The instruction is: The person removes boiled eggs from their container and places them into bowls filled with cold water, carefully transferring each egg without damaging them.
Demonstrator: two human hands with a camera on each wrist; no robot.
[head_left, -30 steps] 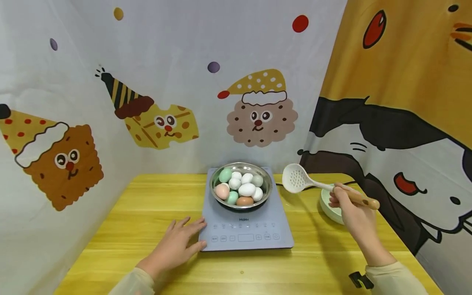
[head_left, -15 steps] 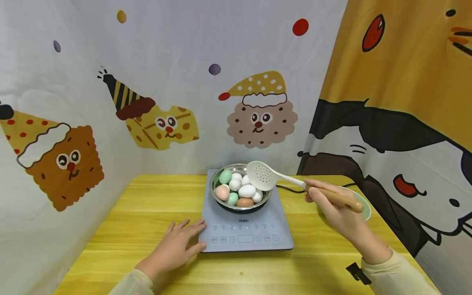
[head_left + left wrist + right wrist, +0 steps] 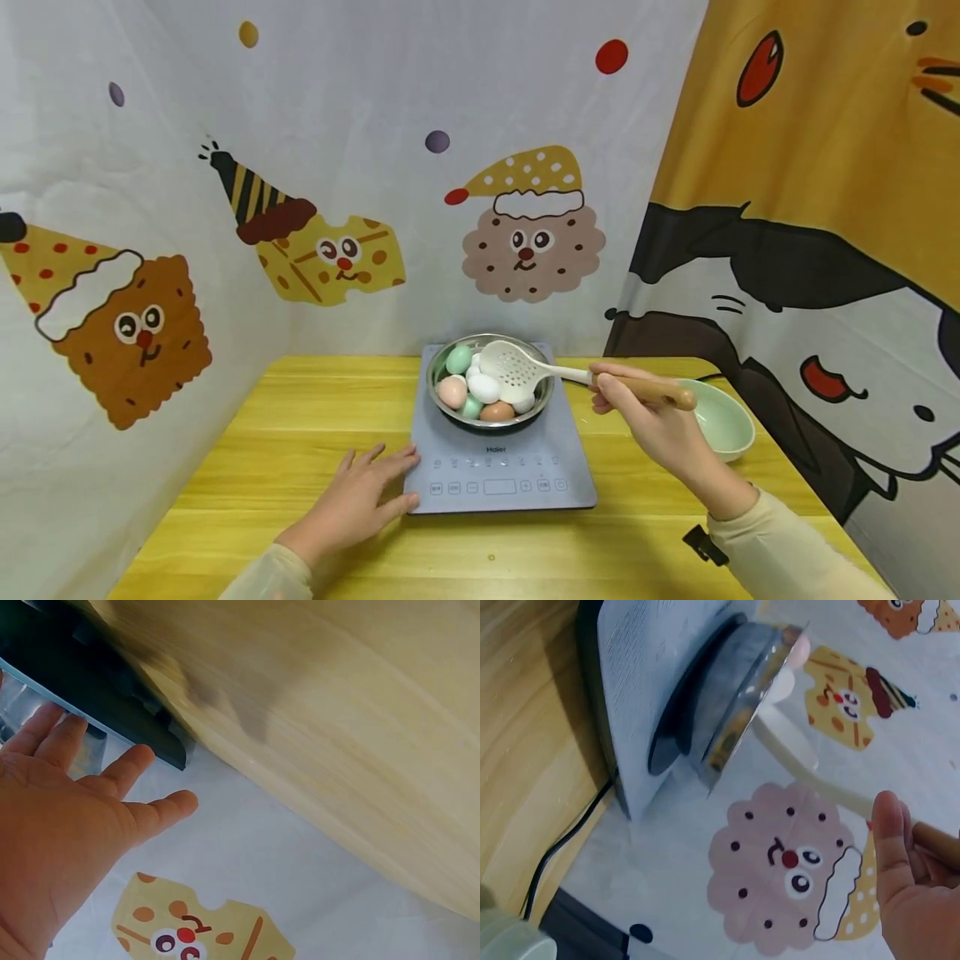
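My right hand [image 3: 652, 425] grips the wooden handle of a white slotted spoon [image 3: 504, 363]. The spoon's perforated head is down among the eggs in a shallow metal bowl [image 3: 491, 426]. White eggs [image 3: 483, 388], green eggs [image 3: 458, 360], a pink egg [image 3: 452, 392] and a brown egg [image 3: 497, 412] show around it; some are hidden behind the head. Under the bowl lies a grey induction cooktop [image 3: 457, 450]. At its left edge, my left hand [image 3: 352, 504] rests with fingers spread, fingertips touching it. The right wrist view shows the spoon's neck crossing the bowl's rim.
A pale green bowl [image 3: 726, 423] stands on the wooden table [image 3: 330, 400] to the right, behind my right forearm. A black cable [image 3: 559, 844] runs from the cooktop. Printed cloth [image 3: 375, 83] hangs behind and beside the table.
My right hand has moved left with the slotted spoon, from beside the cooktop to over the bowl and down into the eggs. A white egg has shifted left. My left hand has stayed put.
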